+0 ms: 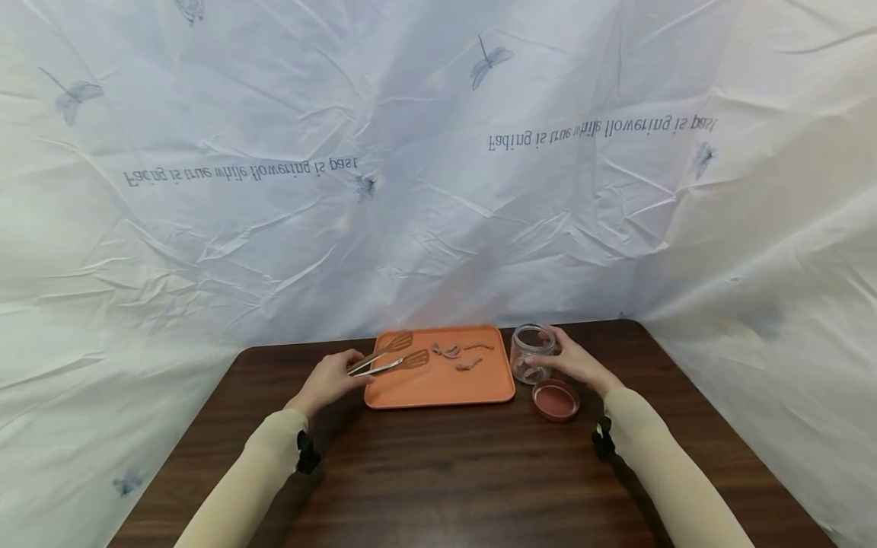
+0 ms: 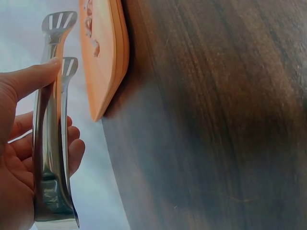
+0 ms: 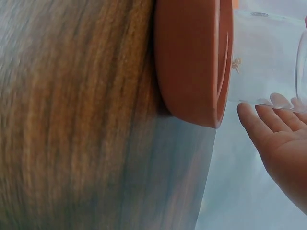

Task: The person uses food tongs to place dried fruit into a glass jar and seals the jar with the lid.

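Backdrop: white sheet [image 1: 411, 251], creased, printed with lettering and dragonflies, behind the bench and along its sides. Bench [image 1: 425, 472]: dark wood grain, rounded far corners.

Tray [image 1: 425, 392]: orange, shallow, raised rim; sits at the bench's far edge, about midway between the two far corners.

Tongs [image 2: 50, 139]: shiny metal, slotted heads. Left hand [image 1: 330, 378], just off the tray's left edge, holds them by the arms, thumb on one side and fingers on the other. Heads point right and hang over the left half of the tray, arms a little apart, nothing between them.

Jar [image 1: 522, 352]: clear glass, upright, unlidded, just outside the tray's right edge. Right hand [image 1: 575, 361] is on its right side, fingers curled about the wall, thumb toward the bench's near edge.

Lid [image 1: 555, 399]: reddish brown, hollow side up on the bench, just beside the jar on its near side, by the tray's near right corner.

Strips [image 1: 469, 366]: several, thin, curled, brownish pink; scattered on the tray's right half toward its far edge, beyond the tong heads.

Bits [image 3: 237, 64]: small, pale, low inside the jar; number and kind cannot be told.
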Motion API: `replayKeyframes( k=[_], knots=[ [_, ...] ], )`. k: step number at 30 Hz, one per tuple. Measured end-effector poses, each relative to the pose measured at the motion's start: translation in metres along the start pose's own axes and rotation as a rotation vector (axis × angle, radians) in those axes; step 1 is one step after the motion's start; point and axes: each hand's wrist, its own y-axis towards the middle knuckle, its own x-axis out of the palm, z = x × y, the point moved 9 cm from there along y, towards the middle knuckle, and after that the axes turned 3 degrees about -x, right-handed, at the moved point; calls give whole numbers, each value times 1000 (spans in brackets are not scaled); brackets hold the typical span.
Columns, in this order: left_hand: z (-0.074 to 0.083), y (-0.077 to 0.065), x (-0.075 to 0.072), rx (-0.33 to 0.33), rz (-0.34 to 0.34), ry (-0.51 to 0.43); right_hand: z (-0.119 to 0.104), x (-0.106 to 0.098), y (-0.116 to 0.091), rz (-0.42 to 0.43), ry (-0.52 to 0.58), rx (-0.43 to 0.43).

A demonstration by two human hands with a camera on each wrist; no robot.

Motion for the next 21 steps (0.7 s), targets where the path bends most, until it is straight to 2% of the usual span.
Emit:
replayKeyframes(
  k=[12,21],
  knots=[
    [4,-10,14,-27,-18,24,-2,-2,-3,-18,13,-36],
    [10,-19,24,-30,-11,46,1,-4,-8,-34,8,-33]
  ],
)
